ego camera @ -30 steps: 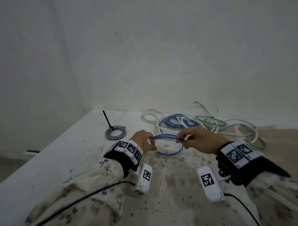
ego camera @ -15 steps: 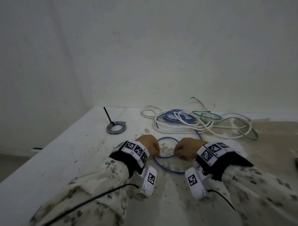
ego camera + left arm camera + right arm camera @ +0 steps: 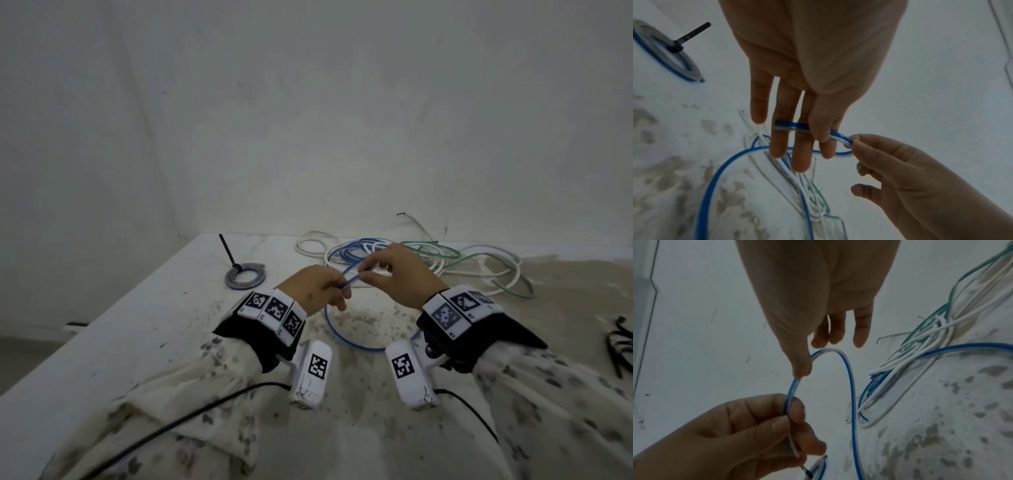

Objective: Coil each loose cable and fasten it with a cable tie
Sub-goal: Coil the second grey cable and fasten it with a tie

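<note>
A blue cable [image 3: 356, 344] forms a loop above the stained white table [image 3: 171, 308]. My left hand [image 3: 337, 287] holds one stretch of the blue cable [image 3: 791, 125], the thumb pressing it against the fingers. Just to its right, my right hand [image 3: 364, 272] pinches the same blue cable [image 3: 849, 378] between thumb and forefinger [image 3: 801, 368]. In the right wrist view the left hand [image 3: 793, 415] grips the strand low at the left. The cable's far part runs into the tangled pile behind. Both hands are raised slightly off the table.
A tangle of loose white, blue and green cables [image 3: 455, 267] lies by the back wall. A coiled grey-blue cable [image 3: 245, 277] with a black cable tie [image 3: 227, 251] sits at the back left. Black ties [image 3: 620, 346] lie at the right. The table's edge runs along the left.
Both hands have risen from the table, where they were pressed down on the loop. The right hand moved up and away from me, drawing the blue strand between the hands.
</note>
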